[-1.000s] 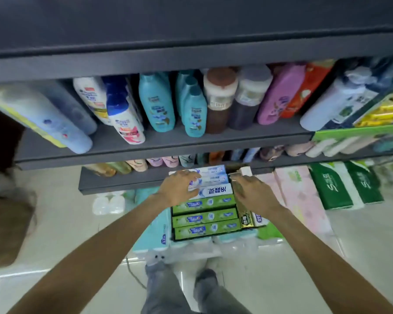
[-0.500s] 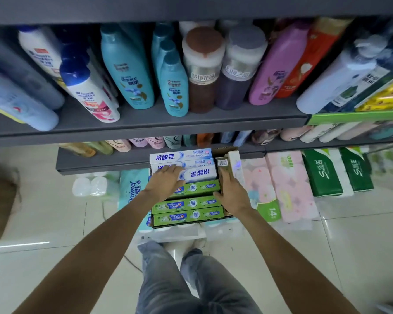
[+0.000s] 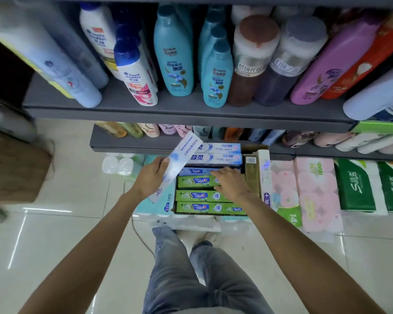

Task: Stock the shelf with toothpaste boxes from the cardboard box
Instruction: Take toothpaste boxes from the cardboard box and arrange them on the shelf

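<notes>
glossy pale floor tiles catch streaks of overhead light. a dark grey shelf carries shampoo bottles in teal, white, purple and orange; a lower shelf holds more bottles. tissue packs, pink and green, lie on the floor at right. a blurred brown shape sits at left.
</notes>
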Tool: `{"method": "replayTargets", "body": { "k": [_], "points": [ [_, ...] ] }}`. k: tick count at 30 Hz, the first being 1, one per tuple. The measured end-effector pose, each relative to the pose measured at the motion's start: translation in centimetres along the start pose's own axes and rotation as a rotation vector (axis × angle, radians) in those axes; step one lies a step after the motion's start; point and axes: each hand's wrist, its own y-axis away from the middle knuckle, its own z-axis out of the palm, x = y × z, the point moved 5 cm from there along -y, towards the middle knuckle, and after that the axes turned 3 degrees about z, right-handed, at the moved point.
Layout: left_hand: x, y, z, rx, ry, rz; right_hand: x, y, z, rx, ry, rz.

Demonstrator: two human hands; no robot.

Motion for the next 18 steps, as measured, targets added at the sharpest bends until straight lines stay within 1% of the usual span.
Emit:
{"method": "replayTargets", "body": {
  "k": [1, 3, 5, 6, 9, 12, 13, 15, 18],
  "points": [
    [-0.5, 0.3, -0.1, 0.007, 0.051, -0.038, -0.2, -0.2, -0.1, -0.017, 0.023, -0.003],
    [-1.8, 0.8, -0.1, -0.008, 0.204, -0.125, -0.3, -0.2, -0.8, 0.014, 0.041, -0.001],
    [-2.5, 1.3, -0.5, -0.053, 0.370, -0.202, -0.3, 0.5, -2.2, 0.053, -0.025, 0.045],
    [-2.7, 1.5, -0.8, -0.070, 0.407, -0.210, -0.1, 1.0, -2.9, 0.050, -0.101, 0.085],
    [-2.7, 1.8, -1.7, -0.061, 0.395, -0.169, -0.1, 2.8, -5.0, -0.050, -0.504, 0.196],
    [-2.1, 2.4, -3.2, -0.075, 0.436, -0.112, -1.0, 4.9, -7.5, -0.087, -0.872, 0.208],
    [-1.6, 2.8, -3.8, -0.077, 0.434, -0.070, -1.6, 5.7, -8.4, -0.093, -0.931, 0.181],
    [-0.1, 3.9, -5.5, -0.041, 0.406, 0.010, -2.7, 7.3, -10.3, -0.080, -0.965, 0.101],
    [2.8, 6.1, -8.8, 0.047, 0.453, 0.131, -4.3, 9.4, -13.7, 0.009, -1.008, -0.005]
  ]
}}
